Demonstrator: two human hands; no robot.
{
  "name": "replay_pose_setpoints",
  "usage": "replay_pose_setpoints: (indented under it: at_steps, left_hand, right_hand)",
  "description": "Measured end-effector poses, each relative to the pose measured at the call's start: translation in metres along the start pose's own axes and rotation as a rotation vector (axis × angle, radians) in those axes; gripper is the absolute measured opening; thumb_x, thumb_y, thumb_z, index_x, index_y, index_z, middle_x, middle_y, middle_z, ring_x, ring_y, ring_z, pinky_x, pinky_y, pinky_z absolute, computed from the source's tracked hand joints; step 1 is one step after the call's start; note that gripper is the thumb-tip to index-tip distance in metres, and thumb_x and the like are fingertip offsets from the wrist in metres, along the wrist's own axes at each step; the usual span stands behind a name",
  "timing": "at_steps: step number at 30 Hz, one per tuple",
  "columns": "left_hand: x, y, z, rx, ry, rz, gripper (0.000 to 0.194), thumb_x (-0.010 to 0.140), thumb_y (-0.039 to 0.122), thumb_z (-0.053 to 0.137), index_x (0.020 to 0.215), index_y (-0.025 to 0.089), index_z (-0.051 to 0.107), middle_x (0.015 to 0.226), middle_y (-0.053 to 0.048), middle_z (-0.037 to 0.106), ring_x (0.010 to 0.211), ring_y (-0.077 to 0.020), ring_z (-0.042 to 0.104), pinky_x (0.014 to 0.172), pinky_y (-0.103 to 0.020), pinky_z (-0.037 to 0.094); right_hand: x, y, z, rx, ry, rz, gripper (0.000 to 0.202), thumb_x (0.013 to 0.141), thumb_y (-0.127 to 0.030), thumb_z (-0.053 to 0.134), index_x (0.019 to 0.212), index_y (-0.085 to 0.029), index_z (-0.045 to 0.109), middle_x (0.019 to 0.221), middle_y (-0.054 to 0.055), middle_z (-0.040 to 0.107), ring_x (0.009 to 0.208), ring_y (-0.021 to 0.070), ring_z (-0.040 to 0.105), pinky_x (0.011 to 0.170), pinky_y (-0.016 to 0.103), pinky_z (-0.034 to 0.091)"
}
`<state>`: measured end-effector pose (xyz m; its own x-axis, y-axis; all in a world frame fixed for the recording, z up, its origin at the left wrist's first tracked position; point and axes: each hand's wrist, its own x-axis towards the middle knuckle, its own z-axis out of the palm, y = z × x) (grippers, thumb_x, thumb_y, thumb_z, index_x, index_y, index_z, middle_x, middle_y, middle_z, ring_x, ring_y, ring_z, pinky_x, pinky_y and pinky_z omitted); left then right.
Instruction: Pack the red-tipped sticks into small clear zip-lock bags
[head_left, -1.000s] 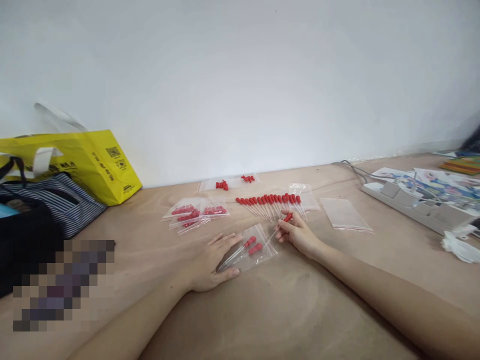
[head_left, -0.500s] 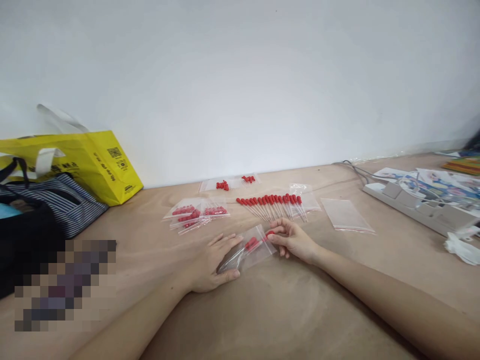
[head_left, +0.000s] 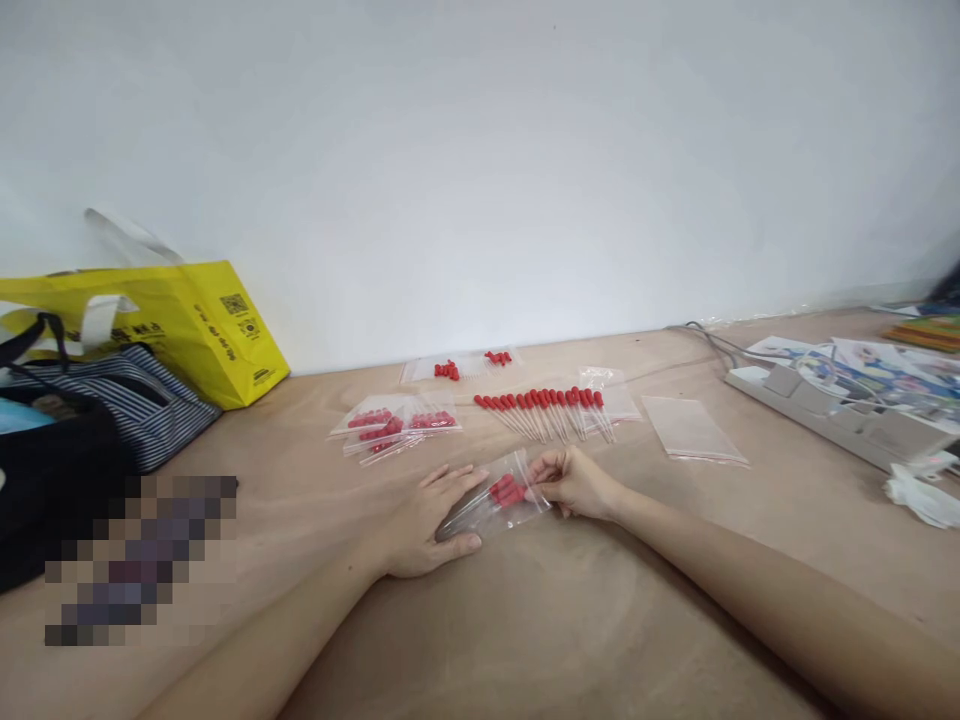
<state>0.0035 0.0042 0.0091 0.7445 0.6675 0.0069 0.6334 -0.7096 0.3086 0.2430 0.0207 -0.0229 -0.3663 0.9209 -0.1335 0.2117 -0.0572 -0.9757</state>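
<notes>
My left hand (head_left: 424,525) lies flat with its fingers spread, holding down the closed end of a clear zip bag (head_left: 495,522). Several red-headed thin sticks (head_left: 506,490) are inside that bag, their heads toward its mouth on the right. At the mouth, my right hand (head_left: 574,485) is pinched on a red-headed stick, its fingertips at the head and partly inside the opening. Just beyond my hands, a row of loose red-headed sticks (head_left: 540,399) fans out, heads away from me, some resting over another clear bag (head_left: 619,400).
Filled bags (head_left: 397,425) overlap at the left; more red-headed sticks (head_left: 448,371) lie on plastic by the wall. Flat bags (head_left: 694,430) lie to the right, near a power strip (head_left: 840,415) and crumpled tissue (head_left: 922,495). A yellow bag (head_left: 225,340) and striped pouch (head_left: 150,400) stand left.
My right hand has moved slightly left and down, pushing the red head from the bag's mouth in beside the others. My left hand stays on the bag.
</notes>
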Motion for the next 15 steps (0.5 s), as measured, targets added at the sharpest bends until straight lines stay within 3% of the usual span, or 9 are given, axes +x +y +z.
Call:
replay_pose_setpoints:
  at_steps: [5, 11, 15]
  left_hand:
    - [0.000, -0.001, 0.001, -0.003, -0.007, 0.003, 0.064, 0.081, 0.048, 0.045, 0.134, 0.019, 0.022, 0.138, -0.009, 0.031, 0.127, -0.0264, 0.025, 0.105, -0.046, 0.017]
    - [0.001, 0.000, 0.001, 0.006, 0.004, 0.014, 0.065, 0.081, 0.048, 0.046, 0.134, 0.021, 0.022, 0.138, -0.008, 0.031, 0.127, -0.0260, 0.024, 0.105, -0.047, 0.017]
    - [0.001, 0.000, 0.001, -0.001, 0.017, 0.014, 0.063, 0.081, 0.047, 0.047, 0.134, 0.021, 0.023, 0.139, -0.007, 0.030, 0.128, -0.0253, 0.023, 0.104, -0.047, 0.019]
  right_hand:
    - [0.001, 0.002, 0.001, -0.051, -0.063, -0.059, 0.027, 0.052, -0.037, 0.072, 0.062, -0.014, 0.064, 0.050, -0.003, 0.056, 0.037, 0.0036, 0.041, 0.034, 0.016, 0.035]
    - [0.002, 0.001, 0.012, -0.169, 0.175, -0.159, 0.017, 0.060, -0.030, 0.067, 0.061, -0.014, 0.061, 0.045, -0.004, 0.049, 0.037, 0.0033, 0.038, 0.034, 0.015, 0.029]
    - [0.005, 0.002, 0.002, -0.162, 0.074, -0.128, 0.018, 0.065, -0.031, 0.060, 0.070, -0.014, 0.062, 0.054, -0.002, 0.055, 0.037, 0.0048, 0.041, 0.035, 0.018, 0.033]
